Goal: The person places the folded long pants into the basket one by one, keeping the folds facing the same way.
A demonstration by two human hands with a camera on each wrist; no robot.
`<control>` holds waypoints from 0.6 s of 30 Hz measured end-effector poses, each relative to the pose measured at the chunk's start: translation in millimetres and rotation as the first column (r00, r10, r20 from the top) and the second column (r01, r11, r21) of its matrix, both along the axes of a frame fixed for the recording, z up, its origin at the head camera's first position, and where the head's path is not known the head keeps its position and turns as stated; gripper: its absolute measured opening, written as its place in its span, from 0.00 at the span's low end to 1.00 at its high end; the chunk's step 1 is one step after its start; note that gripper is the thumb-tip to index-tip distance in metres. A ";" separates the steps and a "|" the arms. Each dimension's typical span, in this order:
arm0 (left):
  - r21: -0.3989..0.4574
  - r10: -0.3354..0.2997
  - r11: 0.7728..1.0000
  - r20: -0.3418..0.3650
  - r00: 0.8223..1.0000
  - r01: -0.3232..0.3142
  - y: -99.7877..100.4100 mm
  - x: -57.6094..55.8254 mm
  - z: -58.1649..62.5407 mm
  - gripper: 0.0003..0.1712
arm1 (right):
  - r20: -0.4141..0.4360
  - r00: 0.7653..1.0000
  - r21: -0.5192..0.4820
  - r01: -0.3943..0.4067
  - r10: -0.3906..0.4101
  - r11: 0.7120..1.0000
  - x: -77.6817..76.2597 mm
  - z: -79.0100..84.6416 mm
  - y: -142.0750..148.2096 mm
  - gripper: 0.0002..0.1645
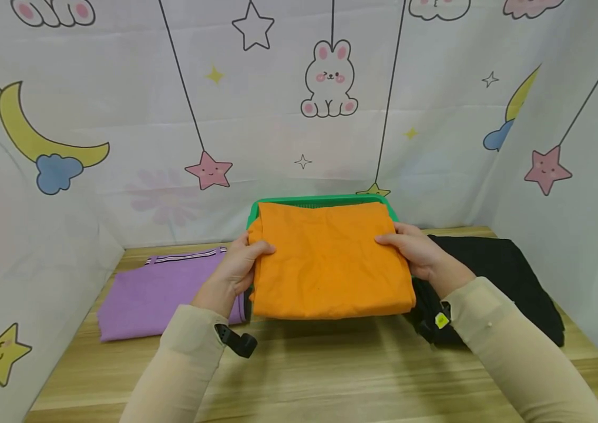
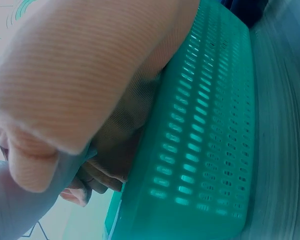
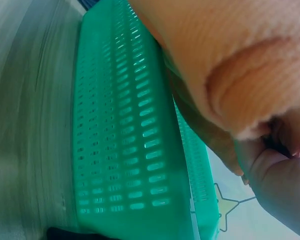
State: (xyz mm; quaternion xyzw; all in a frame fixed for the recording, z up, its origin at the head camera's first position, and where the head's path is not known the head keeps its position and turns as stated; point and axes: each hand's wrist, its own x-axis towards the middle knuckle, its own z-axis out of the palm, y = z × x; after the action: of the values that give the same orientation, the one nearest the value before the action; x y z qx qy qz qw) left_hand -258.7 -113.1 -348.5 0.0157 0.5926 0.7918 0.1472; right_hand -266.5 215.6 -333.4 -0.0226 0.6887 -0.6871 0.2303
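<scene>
A folded orange cloth (image 1: 331, 258) is held up between both hands, over the green plastic basket (image 1: 320, 201). My left hand (image 1: 241, 261) grips its left side, thumb on top and the other fingers underneath. On the opposite side my right hand (image 1: 417, 252) pinches the cloth the same way. In the left wrist view the slotted wall of the basket (image 2: 200, 125) stands just below the cloth. The right wrist view shows the basket's wall (image 3: 125, 125) too, with the cloth (image 3: 190, 30) overhanging its rim. Most of the basket is hidden behind the cloth in the head view.
A folded purple garment (image 1: 167, 294) with a striped edge lies on the wooden table (image 1: 320, 376) at the left. Black folded cloth (image 1: 500, 282) lies at the right, partly behind the right forearm. A patterned white curtain (image 1: 278, 117) hangs behind the table.
</scene>
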 end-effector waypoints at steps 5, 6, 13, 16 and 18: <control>-0.018 -0.003 1.000 0.000 1.000 0.003 -0.4 -1.1 1.0 0.35 | -0.008 1.000 0.011 -0.001 0.001 1.000 -1.3 -0.2 0.2 0.34; -0.023 -0.003 1.000 0.001 1.000 0.003 -0.4 -1.3 1.2 0.36 | -0.008 1.000 0.013 -0.001 0.001 1.000 -1.6 -0.1 0.1 0.34; -0.039 0.025 0.999 0.019 1.000 -0.024 1.0 -3.5 2.1 0.36 | 0.002 1.000 0.032 0.007 -0.007 0.999 -3.3 2.4 -0.8 0.34; -0.040 0.027 0.999 0.021 0.999 -0.026 1.5 -4.5 2.6 0.36 | 0.004 1.000 0.037 0.010 -0.010 0.999 -3.7 4.0 -1.4 0.34; -0.046 0.033 0.998 0.022 0.999 -0.032 1.5 -4.9 3.0 0.36 | 0.003 1.000 0.042 0.009 -0.009 0.999 -4.1 4.9 -1.5 0.34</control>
State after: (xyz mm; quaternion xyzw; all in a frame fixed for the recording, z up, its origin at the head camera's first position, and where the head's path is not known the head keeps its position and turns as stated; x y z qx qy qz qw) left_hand -263.7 -111.6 -345.5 -0.0062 0.6091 0.7804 0.1414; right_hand -270.6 214.2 -328.5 -0.0137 0.7029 -0.6734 0.2286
